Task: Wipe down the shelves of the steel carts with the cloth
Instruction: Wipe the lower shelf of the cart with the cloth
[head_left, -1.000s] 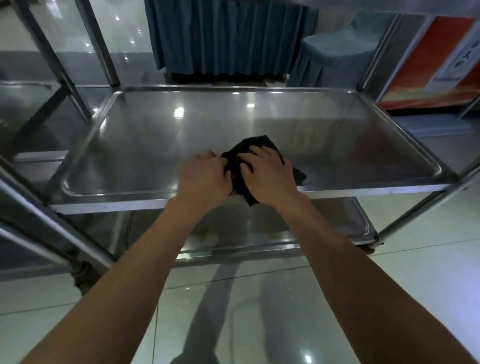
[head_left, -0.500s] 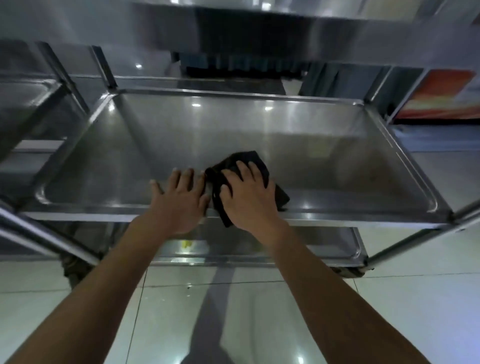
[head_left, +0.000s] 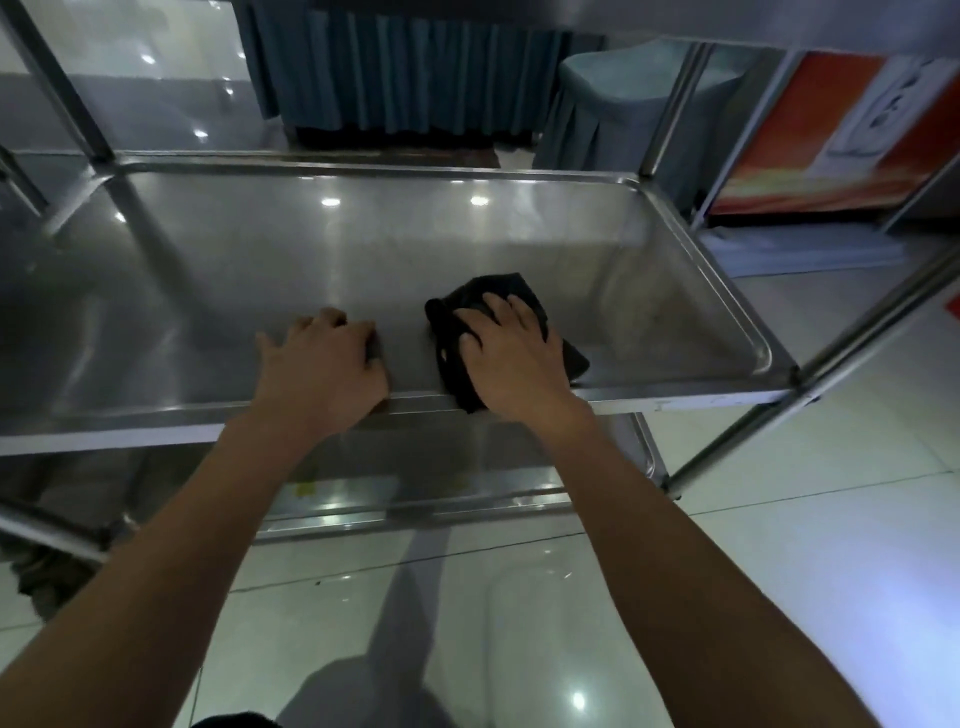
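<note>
The steel cart's middle shelf (head_left: 363, 249) is a shallow tray with a raised rim, filling the centre of the head view. A crumpled black cloth (head_left: 493, 291) lies on it near the front edge, right of centre, one corner hanging over the rim. My right hand (head_left: 511, 358) presses flat on the cloth with fingers spread. My left hand (head_left: 322, 364) rests on the bare steel at the front rim, a hand's width left of the cloth, fingers bent and holding nothing.
A lower shelf (head_left: 467, 467) shows beneath, and the edge of an upper shelf (head_left: 831, 21) above. Upright posts (head_left: 670, 104) stand at the corners. A second cart (head_left: 31, 260) adjoins on the left. A draped chair (head_left: 613, 104), curtain (head_left: 405, 78) and orange poster (head_left: 831, 140) lie behind.
My left hand let go of the cloth, flattened on the shelf, then slid left, away from it. My right hand stays pressed on the cloth, now further right on the shelf.
</note>
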